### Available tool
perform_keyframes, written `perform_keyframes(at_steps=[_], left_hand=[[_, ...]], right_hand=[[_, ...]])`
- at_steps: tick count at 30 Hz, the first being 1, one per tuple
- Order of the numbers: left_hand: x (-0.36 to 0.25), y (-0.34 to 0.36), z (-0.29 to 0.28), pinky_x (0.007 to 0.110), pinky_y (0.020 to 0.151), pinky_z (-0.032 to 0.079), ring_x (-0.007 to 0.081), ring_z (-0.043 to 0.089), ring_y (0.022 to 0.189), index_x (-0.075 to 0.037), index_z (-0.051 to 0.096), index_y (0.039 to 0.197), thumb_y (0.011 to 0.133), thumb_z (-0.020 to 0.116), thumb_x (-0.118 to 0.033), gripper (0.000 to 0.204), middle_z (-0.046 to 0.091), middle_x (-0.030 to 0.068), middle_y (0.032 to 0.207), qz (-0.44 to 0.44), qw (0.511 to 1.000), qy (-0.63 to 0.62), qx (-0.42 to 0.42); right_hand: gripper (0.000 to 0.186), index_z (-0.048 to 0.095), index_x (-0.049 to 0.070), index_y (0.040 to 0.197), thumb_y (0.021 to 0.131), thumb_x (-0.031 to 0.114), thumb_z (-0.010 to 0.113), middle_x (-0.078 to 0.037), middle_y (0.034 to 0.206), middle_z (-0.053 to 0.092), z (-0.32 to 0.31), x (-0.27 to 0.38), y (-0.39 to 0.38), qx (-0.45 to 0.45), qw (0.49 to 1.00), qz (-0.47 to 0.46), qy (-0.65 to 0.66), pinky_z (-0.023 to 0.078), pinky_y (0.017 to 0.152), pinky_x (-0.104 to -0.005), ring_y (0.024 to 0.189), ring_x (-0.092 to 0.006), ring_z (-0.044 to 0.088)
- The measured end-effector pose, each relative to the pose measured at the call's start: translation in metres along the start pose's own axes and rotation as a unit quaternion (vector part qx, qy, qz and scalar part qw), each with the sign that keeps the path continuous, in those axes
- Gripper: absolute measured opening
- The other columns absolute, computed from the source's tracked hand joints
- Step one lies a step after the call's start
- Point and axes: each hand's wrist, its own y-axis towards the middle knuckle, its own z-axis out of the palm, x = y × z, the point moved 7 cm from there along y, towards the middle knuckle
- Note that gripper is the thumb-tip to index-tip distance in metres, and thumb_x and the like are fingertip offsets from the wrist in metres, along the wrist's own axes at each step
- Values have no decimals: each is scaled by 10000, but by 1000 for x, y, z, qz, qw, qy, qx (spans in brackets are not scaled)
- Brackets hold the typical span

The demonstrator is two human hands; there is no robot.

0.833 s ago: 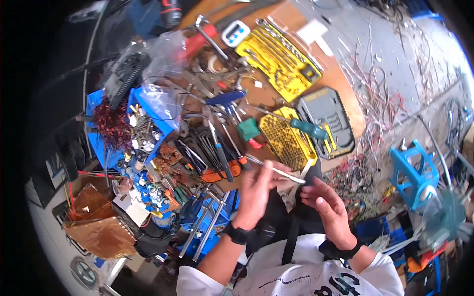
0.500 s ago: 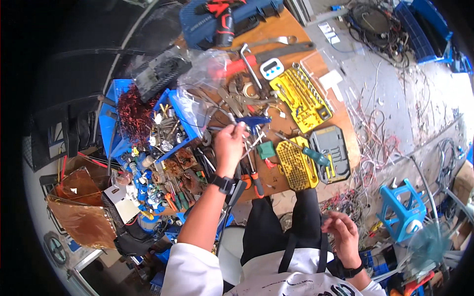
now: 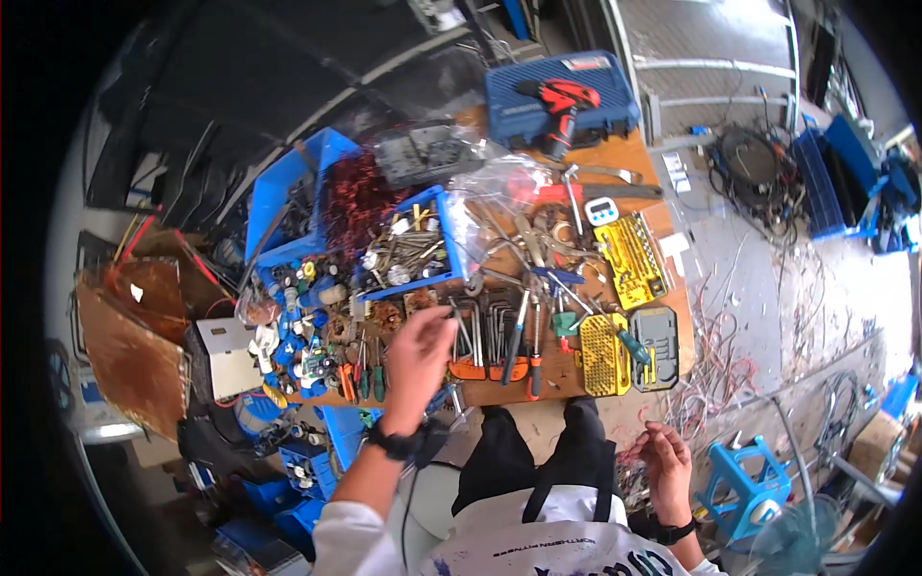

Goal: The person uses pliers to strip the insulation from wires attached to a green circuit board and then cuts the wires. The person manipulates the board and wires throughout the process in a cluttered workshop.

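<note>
My left hand [image 3: 419,360] hovers over the near edge of the workbench, left of the hex keys [image 3: 501,331] in their orange holders. Its fingers are loosely bent and somewhat apart, slightly blurred, with nothing visible in them. Screwdrivers [image 3: 363,374] with red and green handles lie to its left. A blue-handled tool [image 3: 557,278] rests further right among pliers and wrenches. My right hand [image 3: 665,463] is low beside my lap, off the bench, its fingers curled and the tips close together. Whether something small sits between those fingertips is hidden.
A blue bin [image 3: 448,252] of metal parts stands behind my left hand. Yellow bit cases [image 3: 603,350] and a socket set [image 3: 632,259] are at the right. A red drill [image 3: 567,101] lies on a blue case at the back. A blue stool [image 3: 744,490] stands by loose wires.
My left hand has moved from the blue-handled tool leftward and nearer, to beside the hex keys. The view has shifted left. My right hand stays by my lap, its fingers curled.
</note>
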Motion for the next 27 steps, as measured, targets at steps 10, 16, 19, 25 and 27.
perform_keyframes(at_steps=[10, 16, 19, 25, 27], left_hand=[[80, -177, -424, 175, 477, 313, 16, 420, 546, -24, 632, 1070, 960, 600, -192, 203, 566, -35, 724, 122, 893, -84, -424], [423, -255, -504, 208, 448, 357, 48, 479, 529, -47, 624, 888, 951, 604, -262, 225, 615, -10, 757, -145, 880, -93, -443], [537, -312, -470, 240, 425, 362, 80, 518, 529, -38, 624, 871, 920, 638, -246, 214, 616, 3, 739, -183, 910, -103, -358], [561, -320, -441, 247, 415, 361, 81, 503, 498, -27, 639, 968, 887, 657, -163, 160, 598, 7, 707, -301, 877, -179, -328], [542, -300, -458, 240, 438, 389, 74, 513, 517, -7, 639, 1012, 864, 682, -123, 193, 600, 14, 724, -249, 886, -181, -346]], right_hand=[[293, 583, 8, 1130, 950, 239, 584, -50, 869, 623, 163, -29, -47, 102, 978, -109, -144, 474, 708, -277, 762, -151, 591], [271, 581, -5, 1177, 978, 174, 536, -33, 914, 613, 244, -68, -84, 106, 953, -206, -195, 441, 735, -236, 804, -105, 566], [241, 598, 0, 1158, 989, 148, 513, -18, 913, 627, 281, -84, -99, 99, 947, -228, -202, 454, 711, -232, 770, -86, 564], [259, 585, -14, 1190, 991, 134, 509, -34, 927, 641, 337, -104, -133, 118, 927, -263, -239, 460, 743, -238, 814, -98, 586], [259, 581, -15, 1193, 993, 131, 505, -40, 940, 640, 354, -109, -133, 126, 931, -266, -217, 459, 756, -240, 826, -101, 585]])
